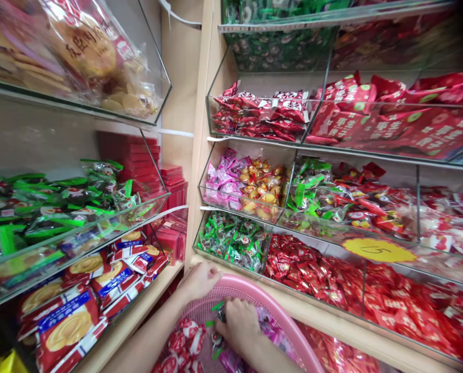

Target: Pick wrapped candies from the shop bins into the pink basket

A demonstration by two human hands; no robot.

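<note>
A pink plastic basket [270, 293] with a perforated wall is at the bottom middle, holding red-and-white wrapped candies [183, 342] and purple wrapped candies [274, 331]. My left hand [201, 281] is closed at the basket's far left rim, its fingers curled over the edge. Inside the basket, my right hand [241, 326] is closed around a few green-ended wrapped candies [217, 339], which stick out on its left side. Its palm and part of what it grips are hidden.
Clear shelf bins surround the corner. Green-wrapped candies [233, 238] and red-wrapped candies [313, 269] lie just beyond the basket. Blue-and-red biscuit packs [68, 326] fill the lower left shelf. A yellow price tag [379, 249] hangs at right; a wooden post [201, 103] stands in the corner.
</note>
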